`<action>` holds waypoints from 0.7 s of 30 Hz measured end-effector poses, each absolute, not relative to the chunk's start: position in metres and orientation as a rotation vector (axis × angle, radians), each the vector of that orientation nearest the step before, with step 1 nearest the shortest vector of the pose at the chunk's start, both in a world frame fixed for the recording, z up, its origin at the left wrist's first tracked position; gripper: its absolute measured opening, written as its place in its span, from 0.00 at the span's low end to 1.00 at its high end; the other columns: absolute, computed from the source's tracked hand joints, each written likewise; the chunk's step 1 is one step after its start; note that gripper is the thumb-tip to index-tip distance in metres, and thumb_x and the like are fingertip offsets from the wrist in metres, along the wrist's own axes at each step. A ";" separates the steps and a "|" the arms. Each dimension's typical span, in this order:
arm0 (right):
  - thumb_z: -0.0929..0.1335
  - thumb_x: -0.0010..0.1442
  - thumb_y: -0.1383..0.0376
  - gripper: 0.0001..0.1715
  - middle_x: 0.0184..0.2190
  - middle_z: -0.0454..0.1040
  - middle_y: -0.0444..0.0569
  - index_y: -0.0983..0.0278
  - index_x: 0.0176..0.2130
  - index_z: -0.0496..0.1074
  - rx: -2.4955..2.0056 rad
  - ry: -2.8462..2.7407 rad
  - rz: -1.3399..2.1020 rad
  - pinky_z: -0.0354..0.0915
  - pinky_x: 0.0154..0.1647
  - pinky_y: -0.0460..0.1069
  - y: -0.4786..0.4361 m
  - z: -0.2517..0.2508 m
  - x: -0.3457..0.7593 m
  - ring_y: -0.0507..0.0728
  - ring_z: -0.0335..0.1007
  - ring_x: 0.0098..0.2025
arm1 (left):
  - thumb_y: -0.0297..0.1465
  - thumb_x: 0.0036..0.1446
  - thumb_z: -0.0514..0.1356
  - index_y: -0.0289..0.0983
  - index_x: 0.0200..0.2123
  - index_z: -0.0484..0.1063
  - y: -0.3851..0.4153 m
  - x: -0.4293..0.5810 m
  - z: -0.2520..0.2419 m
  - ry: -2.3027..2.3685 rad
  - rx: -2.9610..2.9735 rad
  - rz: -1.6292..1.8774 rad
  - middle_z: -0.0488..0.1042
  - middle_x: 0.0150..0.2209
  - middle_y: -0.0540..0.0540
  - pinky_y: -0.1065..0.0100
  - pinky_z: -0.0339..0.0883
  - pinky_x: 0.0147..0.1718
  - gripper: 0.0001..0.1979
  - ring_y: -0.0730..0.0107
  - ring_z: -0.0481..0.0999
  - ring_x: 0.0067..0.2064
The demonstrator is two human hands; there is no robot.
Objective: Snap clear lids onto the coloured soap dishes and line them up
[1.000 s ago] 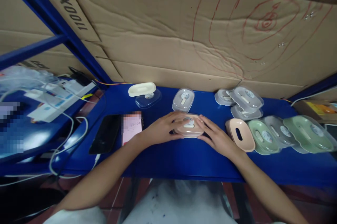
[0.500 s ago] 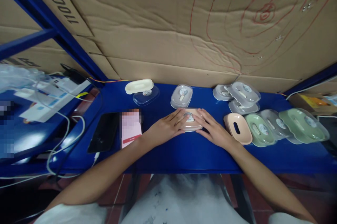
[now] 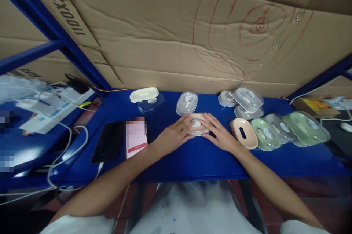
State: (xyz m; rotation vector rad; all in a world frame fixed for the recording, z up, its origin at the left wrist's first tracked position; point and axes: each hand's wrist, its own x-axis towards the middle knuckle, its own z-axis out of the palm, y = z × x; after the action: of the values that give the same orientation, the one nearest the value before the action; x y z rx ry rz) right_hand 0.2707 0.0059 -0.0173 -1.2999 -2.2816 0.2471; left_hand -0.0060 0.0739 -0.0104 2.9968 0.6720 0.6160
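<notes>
A peach soap box (image 3: 198, 128) with a clear lid and a round sticker lies on the blue table between my hands. My left hand (image 3: 176, 134) grips its left side, fingers over the lid and thumb at the near edge. My right hand (image 3: 218, 133) holds the right side in the same way. Behind the box is a grey soap box (image 3: 187, 103) under a clear lid. To the right stands a peach soap box base (image 3: 244, 133) with a dark slot and no lid on it.
Green soap boxes (image 3: 265, 135) and grey soap boxes (image 3: 249, 99) are grouped at the right, some stacked. A cream tray (image 3: 144, 95) overlaps a clear lid (image 3: 151, 104) at the back left. A black tablet (image 3: 107, 142), a phone (image 3: 136, 136) and white cables (image 3: 87, 135) lie left.
The camera view has shifted slightly, so the surroundings sit a little differently. My hands keep their hold on the peach soap box, with little visible movement.
</notes>
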 end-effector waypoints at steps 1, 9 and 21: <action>0.64 0.76 0.57 0.37 0.79 0.46 0.50 0.49 0.77 0.49 -1.303 -2.275 0.252 0.53 0.76 0.68 0.007 -0.018 0.271 0.64 0.39 0.80 | 0.39 0.75 0.55 0.37 0.75 0.53 0.077 -0.007 -0.010 0.659 2.962 0.646 0.60 0.74 0.33 0.51 0.62 0.71 0.31 0.52 0.57 0.76; 0.62 0.77 0.57 0.37 0.78 0.51 0.51 0.47 0.77 0.47 -1.365 -2.268 0.185 0.56 0.75 0.69 0.011 -0.022 0.270 0.65 0.47 0.78 | 0.39 0.75 0.56 0.40 0.74 0.56 0.087 -0.010 -0.014 0.715 2.841 0.699 0.56 0.76 0.33 0.53 0.67 0.68 0.29 0.52 0.56 0.76; 0.61 0.77 0.56 0.38 0.78 0.49 0.49 0.47 0.78 0.44 -1.425 -2.322 0.093 0.58 0.75 0.67 0.008 -0.014 0.264 0.65 0.45 0.79 | 0.43 0.75 0.55 0.42 0.73 0.58 0.087 -0.011 -0.009 0.754 2.893 0.623 0.59 0.75 0.36 0.59 0.76 0.58 0.29 0.53 0.66 0.72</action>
State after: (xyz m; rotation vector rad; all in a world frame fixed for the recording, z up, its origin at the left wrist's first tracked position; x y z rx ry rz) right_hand 0.2645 0.0075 -0.0142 -1.4251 -2.3223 0.0928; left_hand -0.0109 0.0873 -0.0088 2.8928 0.7537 0.6231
